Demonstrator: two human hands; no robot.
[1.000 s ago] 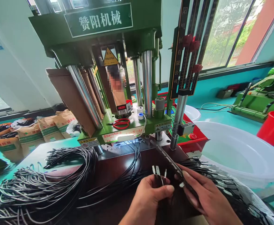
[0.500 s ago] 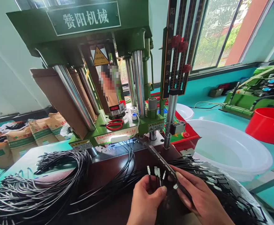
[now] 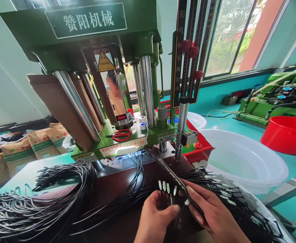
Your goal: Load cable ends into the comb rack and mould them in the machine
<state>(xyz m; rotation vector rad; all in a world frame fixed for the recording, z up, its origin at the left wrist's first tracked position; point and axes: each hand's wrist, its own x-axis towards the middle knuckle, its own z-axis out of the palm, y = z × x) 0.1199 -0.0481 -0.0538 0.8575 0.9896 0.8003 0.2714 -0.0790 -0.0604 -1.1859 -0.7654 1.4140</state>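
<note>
My left hand (image 3: 155, 214) is closed round several thin black cables, with their silvery connector ends (image 3: 167, 187) standing up in a row above the fingers. Just right of them, my right hand (image 3: 211, 209) grips the near end of a long dark metal bar (image 3: 172, 175), thumb along its side. The bar's far end reaches the bed of the green press (image 3: 153, 135). Another pale connector (image 3: 187, 202) shows by the right fingers; whether it is held or fixed to the bar I cannot tell.
Bundles of black cable (image 3: 62, 189) lie on the left, and more cables with connectors (image 3: 224, 192) lie on the right. Red-handled scissors (image 3: 122, 135) rest on the press. Beyond stand a white tub (image 3: 246, 162), a red tub (image 3: 287, 135) and paper sacks (image 3: 40, 143).
The connectors in my left hand have fanned out into a more even row. My right hand keeps its grip on the bar. The whole view has shifted slightly.
</note>
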